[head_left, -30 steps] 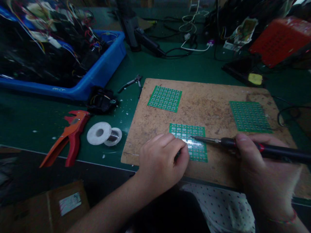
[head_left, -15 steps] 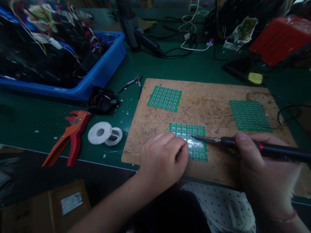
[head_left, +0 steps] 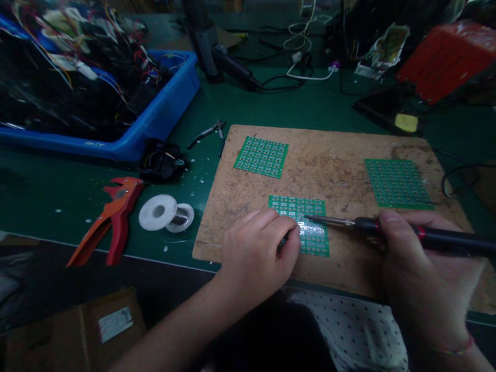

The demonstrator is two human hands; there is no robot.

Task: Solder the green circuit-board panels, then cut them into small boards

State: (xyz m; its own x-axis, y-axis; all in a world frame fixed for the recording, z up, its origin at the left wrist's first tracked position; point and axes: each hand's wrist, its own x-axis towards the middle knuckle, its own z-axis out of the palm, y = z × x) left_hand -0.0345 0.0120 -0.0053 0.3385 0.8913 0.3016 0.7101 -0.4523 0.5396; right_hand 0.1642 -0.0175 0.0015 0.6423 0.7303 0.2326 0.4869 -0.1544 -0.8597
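Observation:
A green circuit board with rows of small parts lies near the front of a brown work board. My left hand rests over its left side, fingers curled and thumb against the index finger; what the pinch holds is hidden. In my right hand is a soldering iron, gripped by its black handle. Its metal tip points left, at or just above the middle of the circuit board; contact cannot be made out. Two more circuit boards lie apart from my hands, one at the back left and one at the right.
Left of the work board are a solder spool, red-orange pliers, small cutters and a black part. A blue bin holds wired parts. At the back right stand a red box and a yellow sponge.
The soldering iron and my right hand have shifted very slightly right relative to the circuit board. My left hand keeps its curled pose; the view has moved a little.

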